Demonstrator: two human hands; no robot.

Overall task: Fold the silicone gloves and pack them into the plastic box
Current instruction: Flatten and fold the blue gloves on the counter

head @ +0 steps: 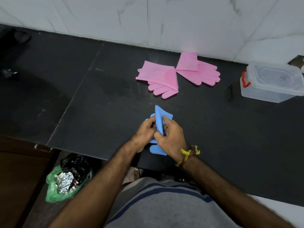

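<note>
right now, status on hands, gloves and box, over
Left hand and right hand both gripping blue silicone glove, mid-fold. Two pink silicone gloves wait on counter. Clear plastic box lidded, far right. Nothing in the way.

My view is moderately lit by soft, even light with no single clear source; the dark countertop (98, 89) reads dim and slightly sheeny, with a broad, faint shadow across its left half. The pale wall (148, 17) behind is brightest but not blown out. The wide lens bends straight edges toward the corners, and detail is a little soft throughout, softest at the frame's margins.
</note>
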